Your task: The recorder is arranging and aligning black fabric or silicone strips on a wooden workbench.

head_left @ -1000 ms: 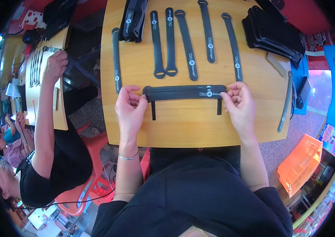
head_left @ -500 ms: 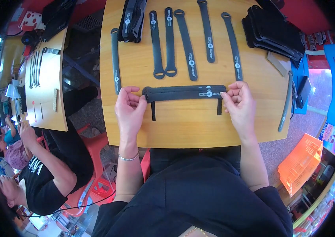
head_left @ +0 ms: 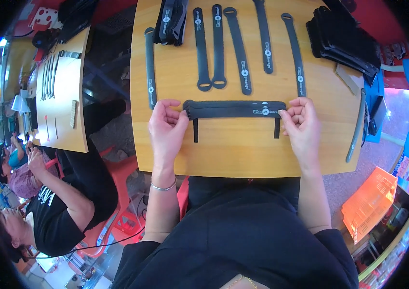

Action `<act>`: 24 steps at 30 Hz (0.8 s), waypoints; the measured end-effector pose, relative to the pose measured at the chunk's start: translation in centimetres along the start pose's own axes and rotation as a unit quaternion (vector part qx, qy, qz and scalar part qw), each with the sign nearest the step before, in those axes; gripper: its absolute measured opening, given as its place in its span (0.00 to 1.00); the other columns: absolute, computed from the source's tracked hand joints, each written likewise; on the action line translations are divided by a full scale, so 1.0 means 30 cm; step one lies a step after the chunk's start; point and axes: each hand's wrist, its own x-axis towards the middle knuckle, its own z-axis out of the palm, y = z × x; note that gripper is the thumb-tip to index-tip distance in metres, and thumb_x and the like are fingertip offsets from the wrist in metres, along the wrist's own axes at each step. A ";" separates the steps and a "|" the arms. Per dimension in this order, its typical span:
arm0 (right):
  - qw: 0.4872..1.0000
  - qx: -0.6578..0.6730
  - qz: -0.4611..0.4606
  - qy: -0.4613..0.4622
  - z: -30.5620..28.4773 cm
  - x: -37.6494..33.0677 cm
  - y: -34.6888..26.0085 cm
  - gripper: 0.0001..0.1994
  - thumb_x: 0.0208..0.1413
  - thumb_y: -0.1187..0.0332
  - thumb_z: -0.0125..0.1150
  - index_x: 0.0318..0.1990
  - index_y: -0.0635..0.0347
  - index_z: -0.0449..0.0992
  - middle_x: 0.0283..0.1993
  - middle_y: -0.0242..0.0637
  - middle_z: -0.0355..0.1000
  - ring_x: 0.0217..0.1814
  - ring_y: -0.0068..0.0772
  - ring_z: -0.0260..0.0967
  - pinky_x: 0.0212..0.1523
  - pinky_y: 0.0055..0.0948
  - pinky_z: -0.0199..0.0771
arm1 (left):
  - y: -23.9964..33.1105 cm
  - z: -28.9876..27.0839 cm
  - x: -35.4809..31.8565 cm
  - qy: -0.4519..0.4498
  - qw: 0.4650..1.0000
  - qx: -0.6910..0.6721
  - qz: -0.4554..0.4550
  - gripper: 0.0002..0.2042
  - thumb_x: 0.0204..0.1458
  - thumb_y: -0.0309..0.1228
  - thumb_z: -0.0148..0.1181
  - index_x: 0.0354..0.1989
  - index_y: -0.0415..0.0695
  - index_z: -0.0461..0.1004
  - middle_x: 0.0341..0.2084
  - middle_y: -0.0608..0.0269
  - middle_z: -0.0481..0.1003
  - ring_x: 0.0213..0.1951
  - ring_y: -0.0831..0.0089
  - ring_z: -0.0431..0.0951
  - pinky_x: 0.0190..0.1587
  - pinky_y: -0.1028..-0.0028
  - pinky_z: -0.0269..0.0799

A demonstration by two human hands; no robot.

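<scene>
A stack of grey hook-and-loop straps [head_left: 228, 110] with white print lies crosswise on the table in front of me. My left hand [head_left: 168, 127] pinches its left end between thumb and fingers. At the right end my right hand [head_left: 302, 126] is closed the same way, thumb on the top strap. Two short black strips, a left one [head_left: 195, 131] and a right one [head_left: 276, 129], stick out from under the stack toward me. What lies beneath it is hidden.
Beyond the stack, several single straps [head_left: 241, 53] are spread over the wooden table [head_left: 233, 156]. A strap bundle [head_left: 171, 24] stands at the back left, a black pile [head_left: 341, 43] at the back right. One strap [head_left: 356, 125] lies along the right edge. A co-worker [head_left: 64, 207] sits left.
The whole view has shifted slightly, so the table appears farther right. Both hands stay at the ends of the strap stack, with little visible change in their grip.
</scene>
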 end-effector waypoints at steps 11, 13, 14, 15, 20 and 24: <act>1.000 -0.014 -0.001 0.002 0.003 -0.003 -0.010 0.12 0.51 0.79 0.61 0.41 0.65 0.65 0.26 0.31 0.66 0.23 0.14 0.65 0.19 0.16 0.68 | -0.008 -0.002 -0.001 0.005 1.000 -0.001 -0.009 0.09 0.45 0.18 0.59 0.36 0.39 0.71 0.18 0.69 0.69 0.20 0.85 0.67 0.24 0.84 0.64; 1.000 -0.019 0.000 0.003 0.004 -0.003 -0.012 0.12 0.51 0.79 0.61 0.41 0.65 0.65 0.26 0.31 0.67 0.22 0.14 0.65 0.19 0.16 0.69 | -0.010 -0.001 0.000 0.007 1.000 0.000 -0.008 0.09 0.45 0.18 0.59 0.35 0.39 0.71 0.17 0.69 0.69 0.20 0.85 0.67 0.24 0.84 0.64; 1.000 -0.017 -0.003 0.005 0.004 -0.003 -0.012 0.12 0.51 0.79 0.61 0.41 0.65 0.65 0.26 0.31 0.67 0.22 0.15 0.65 0.19 0.16 0.69 | -0.010 0.000 0.000 0.007 1.000 0.000 -0.008 0.09 0.45 0.18 0.59 0.35 0.39 0.71 0.17 0.69 0.69 0.20 0.85 0.67 0.24 0.84 0.64; 1.000 -0.016 -0.006 0.006 0.004 -0.004 -0.013 0.12 0.51 0.79 0.61 0.41 0.65 0.65 0.25 0.31 0.67 0.22 0.15 0.65 0.19 0.16 0.69 | -0.010 0.000 0.001 0.006 1.000 -0.001 -0.009 0.09 0.45 0.18 0.59 0.35 0.39 0.71 0.17 0.69 0.69 0.20 0.85 0.67 0.24 0.84 0.64; 1.000 -0.018 -0.008 0.007 0.005 -0.004 -0.014 0.12 0.51 0.79 0.61 0.41 0.65 0.65 0.25 0.31 0.67 0.22 0.15 0.65 0.19 0.16 0.69 | -0.009 -0.002 0.001 0.004 1.000 0.004 -0.011 0.09 0.45 0.18 0.59 0.35 0.39 0.71 0.17 0.69 0.69 0.20 0.85 0.67 0.24 0.84 0.64; 0.999 -0.030 -0.011 0.010 0.005 -0.003 -0.012 0.12 0.50 0.79 0.61 0.41 0.65 0.65 0.25 0.31 0.67 0.21 0.15 0.65 0.19 0.17 0.69 | -0.013 0.004 -0.002 0.012 1.000 0.003 -0.004 0.09 0.45 0.17 0.59 0.35 0.38 0.71 0.18 0.69 0.70 0.21 0.85 0.68 0.24 0.84 0.64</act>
